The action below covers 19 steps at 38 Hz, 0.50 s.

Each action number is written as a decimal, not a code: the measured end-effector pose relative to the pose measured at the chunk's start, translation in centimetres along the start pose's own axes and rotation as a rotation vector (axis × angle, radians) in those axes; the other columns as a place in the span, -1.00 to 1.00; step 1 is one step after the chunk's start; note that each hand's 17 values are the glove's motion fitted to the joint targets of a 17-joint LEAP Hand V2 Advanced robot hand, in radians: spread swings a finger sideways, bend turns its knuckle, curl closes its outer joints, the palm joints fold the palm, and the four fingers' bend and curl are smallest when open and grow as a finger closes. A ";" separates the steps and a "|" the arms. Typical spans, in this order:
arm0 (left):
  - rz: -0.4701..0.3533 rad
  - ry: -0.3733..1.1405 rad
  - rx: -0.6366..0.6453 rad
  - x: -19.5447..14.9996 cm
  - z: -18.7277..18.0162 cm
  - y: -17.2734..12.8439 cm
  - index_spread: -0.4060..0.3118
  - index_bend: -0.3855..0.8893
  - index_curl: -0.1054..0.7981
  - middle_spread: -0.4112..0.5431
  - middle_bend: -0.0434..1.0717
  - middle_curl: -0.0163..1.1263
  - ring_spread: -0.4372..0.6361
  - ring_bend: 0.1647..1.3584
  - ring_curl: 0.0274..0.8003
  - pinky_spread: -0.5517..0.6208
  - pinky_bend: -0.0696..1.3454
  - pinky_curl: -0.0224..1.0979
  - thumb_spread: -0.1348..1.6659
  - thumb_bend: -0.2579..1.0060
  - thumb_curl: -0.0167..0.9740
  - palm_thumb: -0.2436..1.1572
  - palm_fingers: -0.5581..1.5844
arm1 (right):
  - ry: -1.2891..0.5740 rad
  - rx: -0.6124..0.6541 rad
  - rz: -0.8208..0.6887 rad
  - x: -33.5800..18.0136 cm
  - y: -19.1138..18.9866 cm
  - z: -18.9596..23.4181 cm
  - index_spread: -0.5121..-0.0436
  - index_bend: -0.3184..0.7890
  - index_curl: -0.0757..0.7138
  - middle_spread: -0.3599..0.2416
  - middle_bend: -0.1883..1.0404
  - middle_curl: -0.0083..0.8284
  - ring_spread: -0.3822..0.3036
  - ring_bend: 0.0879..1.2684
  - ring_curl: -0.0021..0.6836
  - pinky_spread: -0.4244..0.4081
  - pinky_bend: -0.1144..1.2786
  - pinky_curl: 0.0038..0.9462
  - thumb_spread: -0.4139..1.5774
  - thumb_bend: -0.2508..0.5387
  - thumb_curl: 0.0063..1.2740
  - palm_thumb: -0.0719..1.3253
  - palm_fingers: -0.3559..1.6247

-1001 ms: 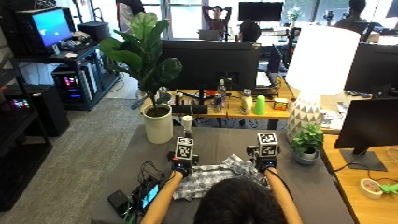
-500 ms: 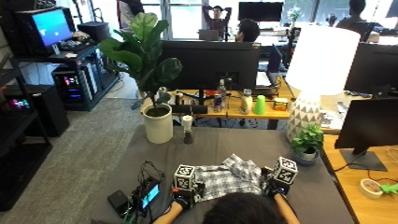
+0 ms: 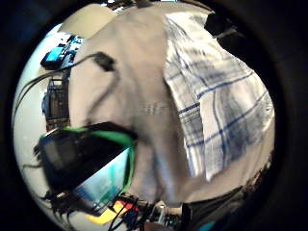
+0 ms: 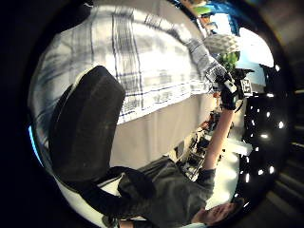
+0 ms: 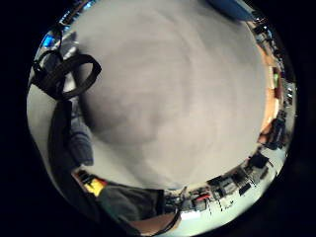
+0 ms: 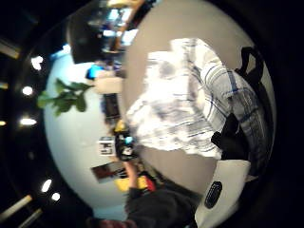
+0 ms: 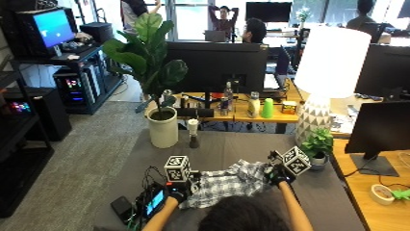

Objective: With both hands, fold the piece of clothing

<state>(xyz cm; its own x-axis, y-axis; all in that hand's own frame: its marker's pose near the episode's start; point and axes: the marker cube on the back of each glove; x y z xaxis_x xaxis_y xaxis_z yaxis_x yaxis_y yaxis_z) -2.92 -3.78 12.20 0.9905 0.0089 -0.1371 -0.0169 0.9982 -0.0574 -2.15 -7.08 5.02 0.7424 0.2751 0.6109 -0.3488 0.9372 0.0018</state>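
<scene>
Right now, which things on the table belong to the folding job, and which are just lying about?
Part of the job: plaid shirt, left hand and right hand at its two ends.

Lying about: device with a lit screen, small potted plant, lamp.

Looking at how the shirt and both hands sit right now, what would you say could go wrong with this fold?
The blue-and-white plaid shirt lies bunched on the grey table, so creases may get folded in. The left hand works beside a green-cased device with cables, which the cloth might snag. The right hand holds only a corner, which might slip.
</scene>
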 end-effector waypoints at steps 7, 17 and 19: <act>0.012 0.052 0.214 -1.7 -7.2 1.8 -0.06 -0.13 0.06 0.04 -0.64 -0.45 0.14 -0.36 -0.19 0.36 -0.40 -0.32 0.57 -0.60 -0.62 -0.53 -0.18 | -0.063 0.049 -0.182 -10.4 -1.7 2.6 0.31 -0.11 0.05 -0.25 -0.03 0.26 -0.52 -0.10 0.39 -0.51 0.02 0.01 0.01 -0.34 -0.15 0.60 0.64; 0.003 0.078 0.514 -4.3 -16.0 8.4 -0.06 -0.15 0.04 -0.03 -0.59 -0.42 0.08 -0.38 -0.21 0.26 -0.42 -0.32 0.64 -0.59 -0.62 -0.48 -0.11 | 0.092 -0.238 -0.411 -24.7 4.0 18.9 0.32 -0.07 0.17 -0.24 0.02 0.29 -0.54 -0.09 0.42 -0.56 0.01 0.02 -0.20 -0.43 -0.04 0.63 0.66; -0.020 0.073 0.547 -5.2 -17.2 9.8 -0.06 -0.15 0.03 -0.04 -0.60 -0.42 0.06 -0.39 -0.22 0.24 -0.41 -0.32 0.65 -0.59 -0.61 -0.47 -0.10 | 0.134 -0.315 -0.393 -25.8 5.9 21.6 0.30 -0.05 0.21 -0.24 0.03 0.30 -0.55 -0.09 0.42 -0.57 0.00 0.02 -0.23 -0.43 -0.02 0.62 0.67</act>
<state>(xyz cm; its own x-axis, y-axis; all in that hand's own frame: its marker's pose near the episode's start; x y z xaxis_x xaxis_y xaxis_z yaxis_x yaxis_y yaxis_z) -10.54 4.96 -4.61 0.9775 0.0052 -0.2108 0.0943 0.8833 0.4593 -35.75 -13.26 6.36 0.8565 -0.1051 0.5053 0.1449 0.9886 -0.0400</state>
